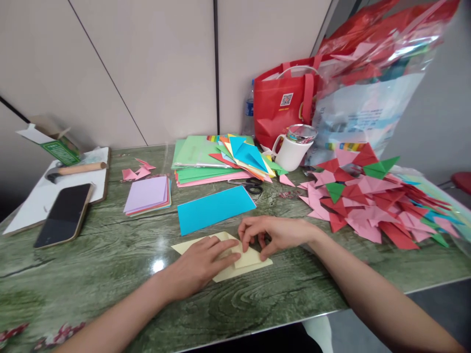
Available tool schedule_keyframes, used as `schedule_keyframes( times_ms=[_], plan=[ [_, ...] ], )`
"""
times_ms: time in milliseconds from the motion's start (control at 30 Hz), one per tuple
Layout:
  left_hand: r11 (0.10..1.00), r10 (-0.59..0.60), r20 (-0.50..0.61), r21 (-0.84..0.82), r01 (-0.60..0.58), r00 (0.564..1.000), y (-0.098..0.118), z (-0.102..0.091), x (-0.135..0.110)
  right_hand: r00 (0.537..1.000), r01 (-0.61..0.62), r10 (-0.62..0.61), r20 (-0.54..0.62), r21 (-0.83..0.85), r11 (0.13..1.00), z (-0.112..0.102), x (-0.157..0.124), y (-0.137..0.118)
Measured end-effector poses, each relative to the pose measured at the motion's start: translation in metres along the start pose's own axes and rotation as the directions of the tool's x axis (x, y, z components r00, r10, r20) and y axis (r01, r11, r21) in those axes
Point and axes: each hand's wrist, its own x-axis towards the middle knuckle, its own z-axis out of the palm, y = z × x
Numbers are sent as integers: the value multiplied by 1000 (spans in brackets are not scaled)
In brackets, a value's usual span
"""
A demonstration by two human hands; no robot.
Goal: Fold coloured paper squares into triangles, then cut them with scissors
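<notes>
A pale yellow paper (pixel 253 260) lies on the green table (pixel 110 274), partly folded. My left hand (pixel 202 264) lies flat on its left half, fingers stretched out and pressing it down. My right hand (pixel 274 234) is curled over the right part, its fingertips pinching a folded flap of the paper. A blue sheet (pixel 213 208) lies just beyond the yellow paper.
Stacks of coloured paper (pixel 206 164) and scissors (pixel 252 185) lie behind. A pile of folded red, pink and green shapes (pixel 368 201) fills the right. A white mug (pixel 294 147), red bag (pixel 283 103), small purple stack (pixel 147 193), phone (pixel 66 213) and white board (pixel 37 201) stand around.
</notes>
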Motion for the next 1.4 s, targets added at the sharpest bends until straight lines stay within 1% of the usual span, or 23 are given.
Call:
schedule_keyframes(
  times_ms=[167,433,600,733,867,1033,1400],
  plan=[
    [999,28,22,16,-28,999,1,0,1,1000,-8,8,11,-36,999,-1,0,0],
    [999,48,-11,8,-48,999,3,4,0,1000,3,-2,2,-114,994,3,3,-3],
    [998,64,22,13,-64,998,3,0,2,1000,2,-5,-11,-179,984,4,3,-2],
    [999,53,37,11,-53,998,3,-1,3,1000,4,-9,-25,-210,978,6,4,-2],
    [999,46,32,10,-46,998,2,1,1,1000,14,-19,-18,-228,974,6,5,-2],
    [999,45,54,13,-46,998,1,3,0,1000,13,-19,-21,-248,969,6,5,-1],
    [998,55,-16,-1,-55,998,1,2,1,1000,2,-6,-17,-251,968,7,5,-3]
  ],
)
